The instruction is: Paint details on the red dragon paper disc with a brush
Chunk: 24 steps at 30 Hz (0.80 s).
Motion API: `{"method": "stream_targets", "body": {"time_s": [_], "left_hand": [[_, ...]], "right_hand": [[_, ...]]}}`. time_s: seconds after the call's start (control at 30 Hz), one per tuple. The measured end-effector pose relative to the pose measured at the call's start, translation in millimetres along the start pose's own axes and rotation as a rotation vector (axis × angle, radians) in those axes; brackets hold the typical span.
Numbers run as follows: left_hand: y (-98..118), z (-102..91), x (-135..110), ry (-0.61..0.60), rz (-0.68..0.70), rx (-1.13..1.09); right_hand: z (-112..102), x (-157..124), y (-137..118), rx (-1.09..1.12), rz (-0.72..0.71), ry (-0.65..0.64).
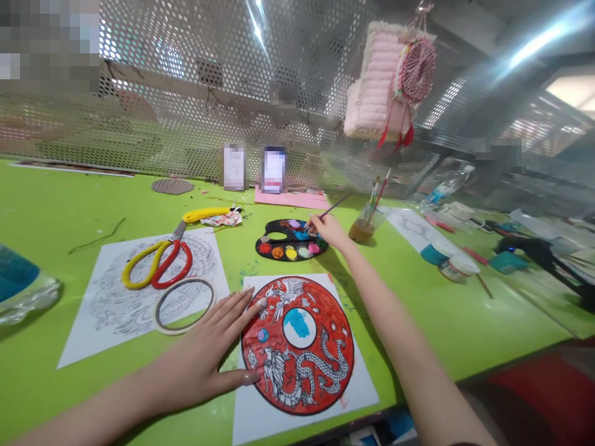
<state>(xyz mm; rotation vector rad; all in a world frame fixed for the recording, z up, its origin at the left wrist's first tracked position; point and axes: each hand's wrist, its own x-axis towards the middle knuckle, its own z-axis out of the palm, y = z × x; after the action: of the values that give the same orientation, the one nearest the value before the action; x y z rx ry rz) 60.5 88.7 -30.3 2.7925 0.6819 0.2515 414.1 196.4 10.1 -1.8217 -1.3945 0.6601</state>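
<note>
My left hand [204, 353] lies flat, fingers spread, on a white sheet [260, 421] at the left edge of a red painted disc with white phoenix and dragon figures [302, 297]. My right hand [329, 229] pinches a thin paintbrush [335, 207], its tip at a plastic artist's palette [279, 248] holding several paint colours. Left of my left hand, red-and-yellow-handled scissors [158, 265] and a roll of tape [185, 305] rest on a printed line-drawing sheet [139, 316].
The green table [60, 204] also holds a glass jar of brushes [362, 230], a yellow-handled tool [204, 215], and a clear plastic container [23, 285] at the left edge. Teal cups [434, 254] stand to the right. A perforated metal screen [223, 105] rises behind, with a pink hanging craft [390, 83].
</note>
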Motion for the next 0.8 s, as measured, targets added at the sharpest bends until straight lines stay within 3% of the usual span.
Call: {"method": "stream_targets", "body": {"time_s": [0.2,0.8], "left_hand": [[0.7,-2.2,0.8,-0.007,-0.004,-0.009],[-1.0,0.9,-1.3,0.02,0.011,-0.025]], "right_hand": [[6.6,1.7,6.0,-0.074,-0.005,-0.028],[0.4,-1.8,4.7,-0.159,0.008,0.021]]}}
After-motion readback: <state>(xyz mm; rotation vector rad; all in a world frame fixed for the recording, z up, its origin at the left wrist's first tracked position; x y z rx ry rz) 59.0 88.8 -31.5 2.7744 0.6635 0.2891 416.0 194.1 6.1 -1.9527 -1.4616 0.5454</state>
